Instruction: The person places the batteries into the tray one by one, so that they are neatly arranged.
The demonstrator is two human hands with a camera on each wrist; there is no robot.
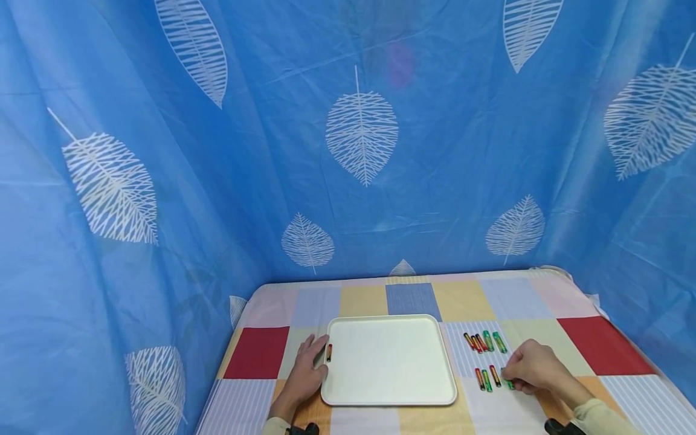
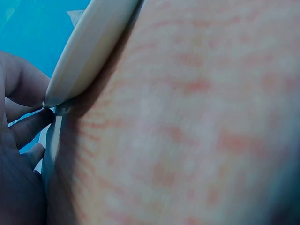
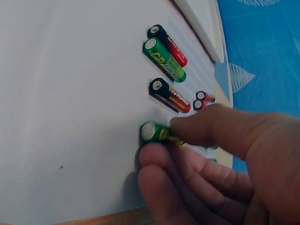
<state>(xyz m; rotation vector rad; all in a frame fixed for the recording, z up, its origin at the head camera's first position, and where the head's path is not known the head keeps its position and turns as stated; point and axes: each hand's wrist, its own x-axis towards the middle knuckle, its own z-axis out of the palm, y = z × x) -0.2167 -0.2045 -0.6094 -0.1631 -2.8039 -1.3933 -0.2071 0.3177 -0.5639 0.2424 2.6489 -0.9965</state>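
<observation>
A white rectangular tray (image 1: 391,362) lies on the table. My left hand (image 1: 304,374) rests at its left rim, fingers extended against the edge; the left wrist view shows fingertips (image 2: 44,101) touching the tray's side. Just inside that rim lies one red-and-black battery (image 1: 329,353). To the right of the tray, my right hand (image 1: 535,365) pinches a green battery (image 3: 150,132) between thumb and fingers, close above the cloth. Beside it lie a red-and-black battery (image 3: 169,96), a green GP battery (image 3: 164,60) and another red-and-black one (image 3: 168,44).
Farther back, a group of red batteries (image 1: 475,343) and two green batteries (image 1: 494,342) lies right of the tray. A patchwork cloth (image 1: 364,300) covers the table. Blue curtains (image 1: 435,181) with white leaf prints hang behind and at both sides.
</observation>
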